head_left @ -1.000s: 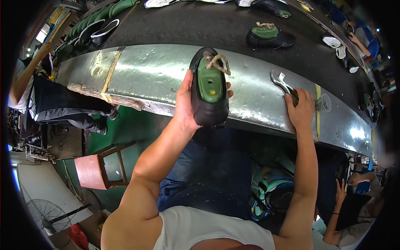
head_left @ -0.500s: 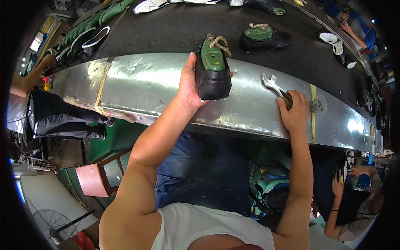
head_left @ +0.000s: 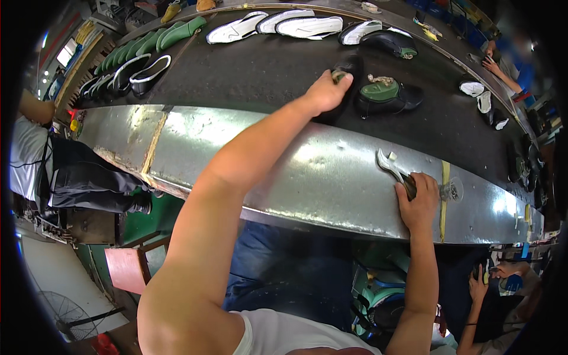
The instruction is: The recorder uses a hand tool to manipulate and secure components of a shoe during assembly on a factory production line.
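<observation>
**Black shoe [head_left: 353, 66] gripped by the left hand [head_left: 327, 93] at 1 o'clock**

The shoe is dark and smooth, pointing toward 1 o'clock, with a bit of green form and pale cord showing at its opening. The left hand closes around its upper part and hides much of it; whether the sole rests on the dark surface [head_left: 248, 83] below cannot be told. At 3 o'clock the right hand [head_left: 419, 201] curls over the dark handle of a metal tool [head_left: 386, 163], whose curved silver head points toward 11.

The tool lies on the bench [head_left: 331, 177], a dented, shiny silver ledge that bows across the view, with the dark surface beyond it. A clear cup [head_left: 453, 190] holding small bits stands just beside the right hand. A pinkish stool [head_left: 126, 270] is at 8 o'clock, on a green floor [head_left: 164, 218], with a wire fan [head_left: 65, 315] farther out.

Counted: one second black shoe [head_left: 404, 97] with a green form and cord at 2 o'clock; three white shoes [head_left: 310, 27] at 12, overlapping; two white-rimmed black shoes [head_left: 149, 86] foremost at 10; three other people, at 9, 2 and 4 o'clock. The green forms [head_left: 180, 34] between 10 and 11 overlap too closely to count.
</observation>
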### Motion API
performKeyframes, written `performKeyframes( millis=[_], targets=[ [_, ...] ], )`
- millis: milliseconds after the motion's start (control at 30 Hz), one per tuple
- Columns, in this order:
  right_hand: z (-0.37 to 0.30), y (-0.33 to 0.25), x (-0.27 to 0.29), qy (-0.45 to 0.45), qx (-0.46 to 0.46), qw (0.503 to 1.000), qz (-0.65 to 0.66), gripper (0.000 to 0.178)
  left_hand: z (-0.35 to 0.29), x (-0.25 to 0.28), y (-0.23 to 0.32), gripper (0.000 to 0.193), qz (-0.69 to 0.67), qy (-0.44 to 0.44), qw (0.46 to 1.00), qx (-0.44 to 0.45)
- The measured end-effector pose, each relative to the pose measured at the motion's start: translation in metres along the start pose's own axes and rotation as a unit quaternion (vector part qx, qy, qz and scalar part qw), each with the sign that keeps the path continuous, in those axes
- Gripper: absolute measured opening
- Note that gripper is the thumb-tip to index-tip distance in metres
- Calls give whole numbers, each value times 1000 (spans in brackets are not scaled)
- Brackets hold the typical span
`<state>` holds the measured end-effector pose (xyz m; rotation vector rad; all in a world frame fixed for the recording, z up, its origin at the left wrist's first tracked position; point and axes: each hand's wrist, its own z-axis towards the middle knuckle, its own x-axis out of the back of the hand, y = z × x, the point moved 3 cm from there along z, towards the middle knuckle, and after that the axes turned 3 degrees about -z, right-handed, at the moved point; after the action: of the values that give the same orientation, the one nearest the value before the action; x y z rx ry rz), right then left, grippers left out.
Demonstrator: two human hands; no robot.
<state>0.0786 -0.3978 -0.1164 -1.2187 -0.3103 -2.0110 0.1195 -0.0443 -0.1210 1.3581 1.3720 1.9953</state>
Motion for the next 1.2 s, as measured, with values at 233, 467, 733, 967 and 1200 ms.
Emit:
performKeyframes(
  millis=[233,467,733,967,1200],
  targets=[
    [6,-3,-4,-29,-6,1000,2,40,48,1,2,68,-173,79,981,35],
    [12,-3,-9,-46,-1,999,2,42,147,115,-107,65,77,314,945,-41],
    [5,5,-13,-116,-39,992,-19,49,220,268,-197,111,304,363,871,132],
    [9,1,-14,-155,-41,986,-36,47,246,309,-195,112,397,235,867,187],
    [14,-6,-23,-103,-22,994,-42,46,209,269,-206,70,-41,141,961,234]
  ],
)
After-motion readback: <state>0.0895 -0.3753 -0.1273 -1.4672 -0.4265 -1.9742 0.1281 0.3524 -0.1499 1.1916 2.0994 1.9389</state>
